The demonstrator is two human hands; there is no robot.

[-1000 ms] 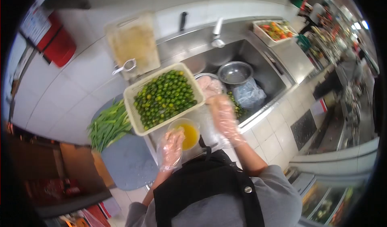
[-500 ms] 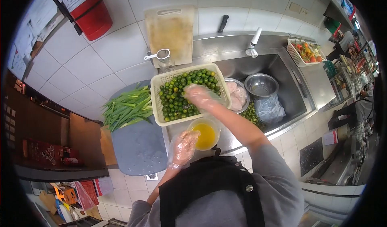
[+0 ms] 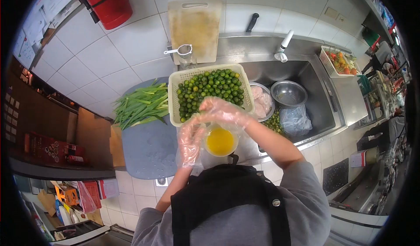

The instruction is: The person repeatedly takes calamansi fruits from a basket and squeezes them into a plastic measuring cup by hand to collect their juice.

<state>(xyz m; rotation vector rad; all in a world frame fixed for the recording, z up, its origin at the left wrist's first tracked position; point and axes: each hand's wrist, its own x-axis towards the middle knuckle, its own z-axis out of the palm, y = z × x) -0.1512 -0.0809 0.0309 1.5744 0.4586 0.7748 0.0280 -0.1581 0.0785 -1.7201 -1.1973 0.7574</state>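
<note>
Small, round limes (image 3: 214,88), mostly green with a few yellowish, are heaped in a cream, rectangular basket (image 3: 173,101) with perforated walls. The basket sits upright. Just beside its near side, a round, translucent tub (image 3: 236,142) stands upright on the worktop (image 3: 248,148), holding yellow-orange liquid (image 3: 220,142).

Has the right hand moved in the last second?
Yes: the right hand has moved left against the pale crate, from outside its right end to over its near rim.

Bright, even light on wall tiles (image 3: 131,40); sheen on steel counter (image 3: 345,98); fisheye-bent edges, black corners.
</note>
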